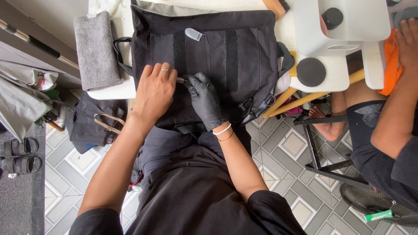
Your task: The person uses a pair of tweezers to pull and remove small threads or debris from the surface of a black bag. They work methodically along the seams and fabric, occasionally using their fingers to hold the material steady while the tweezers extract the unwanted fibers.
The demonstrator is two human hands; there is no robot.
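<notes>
A black fabric bag [244, 52] lies flat on a white table [113, 89] in front of me, with two dark fastener strips running down its face. My left hand [153, 92], bare with a ring, presses flat on the bag's near left part. My right hand [204, 99], in a black glove, pinches a small thin metal tool [180, 80] against the fabric right beside my left fingers. A small clear plastic piece [193, 34] rests higher up on the bag.
A folded grey towel [96, 50] lies at the table's left end. A white tray [344, 24], a black round pad [311, 72] and another person's arm [398, 100] are at the right. Another black bag [89, 124] and sandals [19, 154] sit on the tiled floor.
</notes>
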